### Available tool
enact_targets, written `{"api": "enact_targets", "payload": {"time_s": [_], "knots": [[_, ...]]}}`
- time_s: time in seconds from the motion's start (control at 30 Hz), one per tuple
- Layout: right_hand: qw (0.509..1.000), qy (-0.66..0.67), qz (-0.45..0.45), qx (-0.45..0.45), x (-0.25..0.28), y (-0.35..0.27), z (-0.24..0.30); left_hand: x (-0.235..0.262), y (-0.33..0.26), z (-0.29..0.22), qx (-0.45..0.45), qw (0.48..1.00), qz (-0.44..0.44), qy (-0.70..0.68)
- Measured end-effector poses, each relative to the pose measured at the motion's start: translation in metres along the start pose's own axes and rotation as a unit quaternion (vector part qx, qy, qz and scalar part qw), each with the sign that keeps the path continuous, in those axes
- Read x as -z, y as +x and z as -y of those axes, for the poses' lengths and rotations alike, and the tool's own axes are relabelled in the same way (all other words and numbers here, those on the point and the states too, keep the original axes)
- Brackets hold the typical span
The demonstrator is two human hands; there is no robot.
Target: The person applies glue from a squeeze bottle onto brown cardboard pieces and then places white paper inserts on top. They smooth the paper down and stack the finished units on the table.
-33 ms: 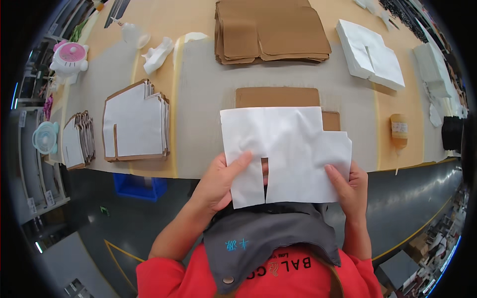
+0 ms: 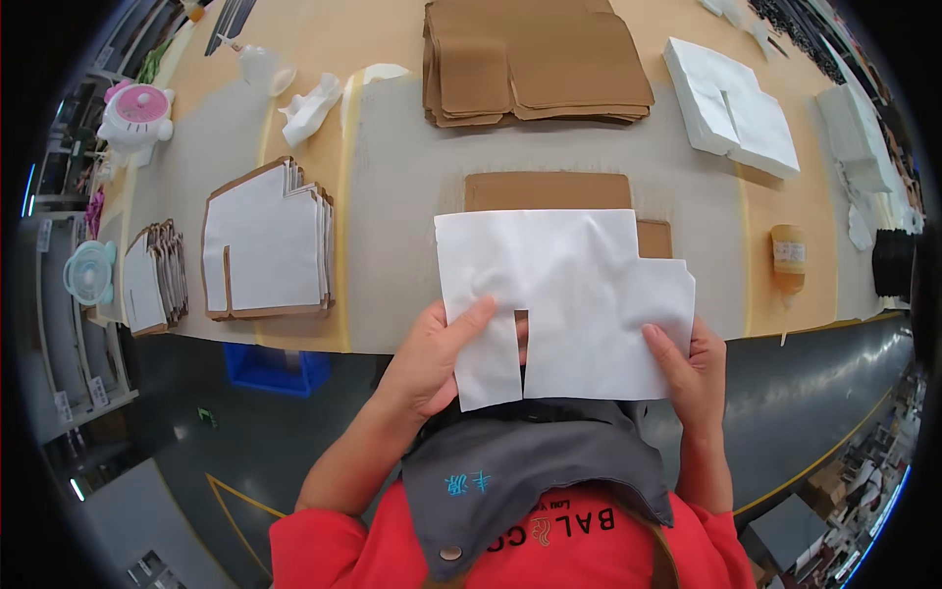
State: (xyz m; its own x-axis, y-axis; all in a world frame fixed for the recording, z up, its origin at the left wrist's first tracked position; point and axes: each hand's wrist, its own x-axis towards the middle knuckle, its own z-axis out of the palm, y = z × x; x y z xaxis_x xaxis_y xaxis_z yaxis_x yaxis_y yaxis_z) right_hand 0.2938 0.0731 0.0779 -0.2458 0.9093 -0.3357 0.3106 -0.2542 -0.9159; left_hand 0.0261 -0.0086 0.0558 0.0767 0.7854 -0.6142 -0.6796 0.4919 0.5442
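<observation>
A white sheet (image 2: 579,304), cut with a narrow slot in its lower edge and a step at its upper right corner, is held up at the table's near edge. My left hand (image 2: 442,358) grips its left side, thumb on top and fingers behind. At the sheet's right side, my right hand (image 2: 692,368) pinches the edge the same way. Behind the sheet, a brown piece (image 2: 548,191) lies on the table, partly hidden; its stepped right part shows too.
Brown pieces (image 2: 549,59) are stacked at the back. White sheets (image 2: 726,103) lie at the back right, near a bottle of amber liquid (image 2: 788,257). To the left are white-faced brown pieces (image 2: 265,240), a smaller stack (image 2: 152,280) and a pink-and-white fan (image 2: 137,113). A blue crate (image 2: 275,368) sits below the table.
</observation>
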Motion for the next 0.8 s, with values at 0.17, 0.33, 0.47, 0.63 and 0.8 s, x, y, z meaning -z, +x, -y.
{"api": "enact_targets", "payload": {"time_s": [0.17,0.33,0.47,0.63,0.8], "knots": [[0.998,0.050,-0.007,0.022,0.000,0.015,-0.018,-0.016,0.010,-0.010,-0.021,0.999,-0.029,-0.027],[0.997,0.038,-0.002,-0.062,0.003,0.028,0.001,-0.010,0.031,-0.013,-0.055,0.998,-0.007,0.027],[0.996,0.048,-0.007,-0.071,0.005,0.042,0.000,-0.014,0.043,-0.018,-0.053,0.998,-0.004,0.029],[0.995,0.057,0.003,-0.084,0.007,0.053,0.000,-0.013,0.053,-0.021,-0.040,0.999,-0.003,0.019],[0.994,0.058,0.001,-0.089,0.008,0.059,-0.002,-0.014,0.060,-0.023,-0.037,0.999,-0.004,0.013]]}}
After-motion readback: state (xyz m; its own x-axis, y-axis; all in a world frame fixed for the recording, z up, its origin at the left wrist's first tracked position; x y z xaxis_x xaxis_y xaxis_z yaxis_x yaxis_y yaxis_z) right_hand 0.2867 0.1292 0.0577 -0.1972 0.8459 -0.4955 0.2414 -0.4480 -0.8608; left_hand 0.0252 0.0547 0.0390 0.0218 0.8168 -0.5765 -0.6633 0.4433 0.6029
